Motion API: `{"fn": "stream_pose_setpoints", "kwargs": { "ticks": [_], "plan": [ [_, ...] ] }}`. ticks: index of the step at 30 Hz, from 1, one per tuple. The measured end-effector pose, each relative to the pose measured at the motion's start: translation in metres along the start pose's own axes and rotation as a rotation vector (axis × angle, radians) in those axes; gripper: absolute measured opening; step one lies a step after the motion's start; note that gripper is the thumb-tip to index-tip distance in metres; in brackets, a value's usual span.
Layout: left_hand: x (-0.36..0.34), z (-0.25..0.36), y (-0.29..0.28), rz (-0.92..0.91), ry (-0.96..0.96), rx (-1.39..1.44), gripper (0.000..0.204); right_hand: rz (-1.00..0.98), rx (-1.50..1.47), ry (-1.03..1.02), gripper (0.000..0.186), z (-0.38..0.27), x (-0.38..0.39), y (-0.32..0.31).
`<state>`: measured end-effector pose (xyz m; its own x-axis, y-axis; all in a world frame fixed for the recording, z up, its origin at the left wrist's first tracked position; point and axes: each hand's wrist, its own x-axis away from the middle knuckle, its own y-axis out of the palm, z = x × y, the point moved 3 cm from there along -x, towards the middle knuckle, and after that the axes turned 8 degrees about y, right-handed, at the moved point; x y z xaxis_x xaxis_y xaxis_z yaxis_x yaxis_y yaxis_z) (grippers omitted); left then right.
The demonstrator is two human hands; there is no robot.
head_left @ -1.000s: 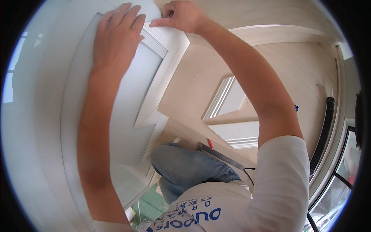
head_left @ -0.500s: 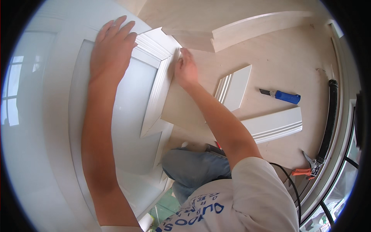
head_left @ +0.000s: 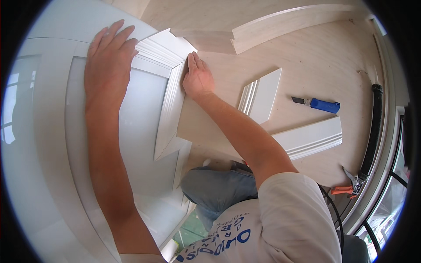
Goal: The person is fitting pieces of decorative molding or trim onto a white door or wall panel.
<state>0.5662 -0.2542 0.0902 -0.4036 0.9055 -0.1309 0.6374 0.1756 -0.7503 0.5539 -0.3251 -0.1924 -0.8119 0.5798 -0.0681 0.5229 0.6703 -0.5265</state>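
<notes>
left hand and right hand at either end of a white trim strip

the left palm is turned away; its fingers stretch forward over the white door, and whether they pinch the strip cannot be told. the right hand's fingertips meet the strip's far corner; its thumb is hidden, so its grip cannot be told either. the dark picture rim cuts off the door, left of the left hand.

the strip spans between the hands, its near end partly covered by the left fingers. a side strip runs back toward the body, just left of the right wrist; how tightly the two join is hard to make out.

right of the right hand lie a short offcut, a long offcut partly behind the forearm, and a blue-handled knife.
</notes>
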Motion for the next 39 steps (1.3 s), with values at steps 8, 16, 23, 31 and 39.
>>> {"fn": "stream_pose_setpoints", "kwargs": {
  "ticks": [8,16,23,31,39],
  "plan": [
    [-0.002,0.002,-0.003,-0.056,0.017,-0.064,0.026,-0.017,-0.060,-0.024,0.059,0.000,0.001,-0.001],
    [0.000,0.001,0.001,0.004,0.052,-0.035,0.022,-0.039,-0.042,-0.008,0.060,0.000,0.000,-0.004],
    [0.000,0.000,0.004,0.019,0.069,-0.076,0.024,0.023,-0.046,-0.041,0.060,-0.001,0.001,-0.002],
    [0.002,0.000,0.005,0.010,0.059,-0.051,0.024,0.022,-0.039,-0.129,0.063,0.002,0.001,-0.003],
    [0.008,0.011,0.013,0.005,0.017,-0.078,0.033,0.057,-0.015,-0.172,0.064,0.001,0.004,-0.003]
  ]
}}
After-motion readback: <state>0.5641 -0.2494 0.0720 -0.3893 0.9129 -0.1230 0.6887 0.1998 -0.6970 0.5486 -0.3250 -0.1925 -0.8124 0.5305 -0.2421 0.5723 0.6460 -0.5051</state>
